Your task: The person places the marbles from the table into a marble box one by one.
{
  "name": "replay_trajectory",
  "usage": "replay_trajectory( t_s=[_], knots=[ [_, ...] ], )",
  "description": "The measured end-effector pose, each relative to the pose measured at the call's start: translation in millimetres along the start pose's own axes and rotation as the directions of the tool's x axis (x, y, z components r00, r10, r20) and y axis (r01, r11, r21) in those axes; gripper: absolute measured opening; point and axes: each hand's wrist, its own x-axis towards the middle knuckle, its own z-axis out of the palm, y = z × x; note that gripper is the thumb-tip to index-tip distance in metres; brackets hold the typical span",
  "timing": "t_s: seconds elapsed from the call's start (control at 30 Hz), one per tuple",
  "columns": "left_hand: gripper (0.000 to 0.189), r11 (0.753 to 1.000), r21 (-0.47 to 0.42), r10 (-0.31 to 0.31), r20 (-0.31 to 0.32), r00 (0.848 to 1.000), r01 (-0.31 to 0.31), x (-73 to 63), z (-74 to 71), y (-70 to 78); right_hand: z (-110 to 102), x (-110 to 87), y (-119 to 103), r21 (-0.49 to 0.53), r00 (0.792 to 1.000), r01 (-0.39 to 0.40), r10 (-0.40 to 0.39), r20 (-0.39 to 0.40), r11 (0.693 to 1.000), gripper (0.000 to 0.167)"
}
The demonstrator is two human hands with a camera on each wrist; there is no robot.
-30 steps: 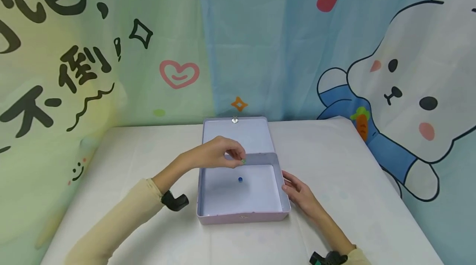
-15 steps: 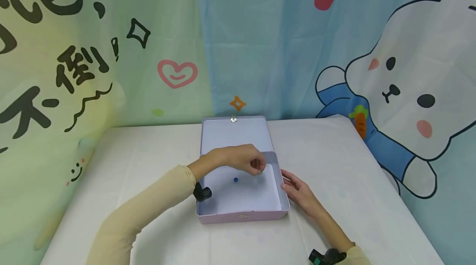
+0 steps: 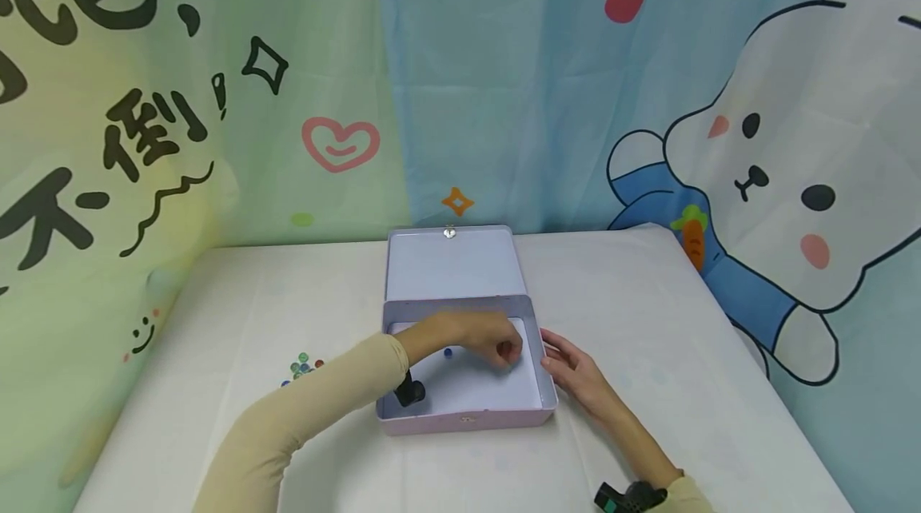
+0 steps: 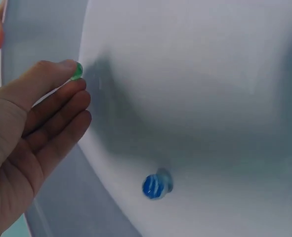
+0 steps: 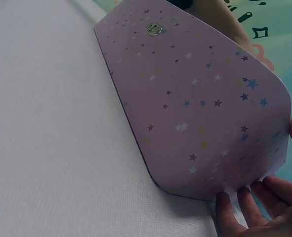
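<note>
Left hand [image 3: 489,335] pinching a green marble [image 4: 77,71] (hidden in head view), right hand [image 3: 577,369] spread against a box [image 3: 432,424]

Cartoon-printed curtain [image 3: 475,73] behind white table [image 3: 647,329]

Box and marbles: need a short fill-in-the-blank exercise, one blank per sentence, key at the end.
1. The left hand pinches a small ____ marble.
2. The striped marble lying inside the box is ____ and white.
3. The lid stands ____ rather than closed.
4. In the head view, several loose marbles lie on the table to the ____ of the box.

Missing words: green; blue; open; left.
</note>
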Motion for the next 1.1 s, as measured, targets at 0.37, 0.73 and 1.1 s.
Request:
replay_trajectory(
  t_s=[0.37,0.73,1.1],
  knots=[
    [0.008,0.998,-0.048,-0.049,0.026,0.998,0.05,6.1,13.4,4.2,-2,0.2,2,0.004,1.0,0.019,-0.019,0.011,1.0,0.063],
    [0.011,0.996,-0.036,-0.078,0.018,0.997,0.078,3.9,13.7,3.8,-1,0.3,1,-0.029,1.0,-0.004,0.003,-0.016,1.0,0.062],
    [0.015,0.996,-0.056,-0.076,-0.175,0.982,0.067,-23.7,-9.6,9.8,1,0.1,-1,-0.037,0.999,-0.025,0.024,-0.03,0.999,0.062]
  ],
)
